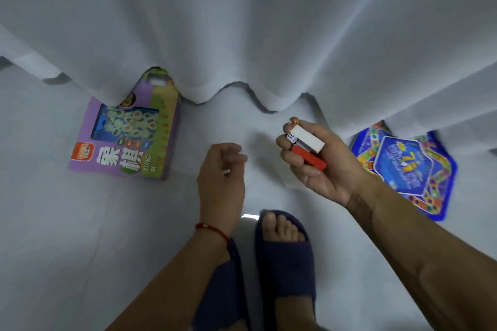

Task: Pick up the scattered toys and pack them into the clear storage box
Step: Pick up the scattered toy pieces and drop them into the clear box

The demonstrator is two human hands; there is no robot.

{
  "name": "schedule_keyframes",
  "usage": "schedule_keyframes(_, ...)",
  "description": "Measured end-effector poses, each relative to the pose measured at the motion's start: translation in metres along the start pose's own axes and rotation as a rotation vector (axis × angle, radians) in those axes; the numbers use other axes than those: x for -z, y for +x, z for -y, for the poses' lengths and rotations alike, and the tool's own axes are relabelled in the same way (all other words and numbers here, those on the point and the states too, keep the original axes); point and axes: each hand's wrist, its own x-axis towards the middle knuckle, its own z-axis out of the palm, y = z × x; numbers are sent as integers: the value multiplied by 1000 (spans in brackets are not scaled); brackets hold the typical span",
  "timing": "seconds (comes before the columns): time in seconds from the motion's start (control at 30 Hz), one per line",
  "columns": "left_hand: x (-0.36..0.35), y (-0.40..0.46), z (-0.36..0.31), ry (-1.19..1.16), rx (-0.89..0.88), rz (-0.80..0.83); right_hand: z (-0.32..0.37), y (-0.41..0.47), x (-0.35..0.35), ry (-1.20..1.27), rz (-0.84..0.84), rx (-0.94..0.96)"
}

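My right hand is palm up and holds several small toys: a white block, a red block, a white die and a small orange ball. My left hand hangs beside it with loosely curled fingers and holds nothing. A purple chess game box lies on the floor at the left, its top under the curtain. A blue board game sheet lies on the floor at the right. The clear storage box is not in view.
A white curtain hangs across the whole back and reaches the pale tiled floor. My feet in dark blue slippers stand at the bottom centre.
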Motion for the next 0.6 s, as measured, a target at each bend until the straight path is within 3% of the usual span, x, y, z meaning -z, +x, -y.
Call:
schedule_keyframes(0.13,-35,-45,-86,-24,331,577,14,-121,-1,96,-154,152)
schedule_keyframes(0.27,-66,-101,-179,194,335,1044,7,-245,11,177,-325,336)
schedule_keyframes(0.43,-124,-192,-270,637,75,1214,-25,-381,48,204,-458,491)
schedule_keyframes(0.6,-203,-315,-286,854,-182,1331,-80,-489,103,36,-877,391)
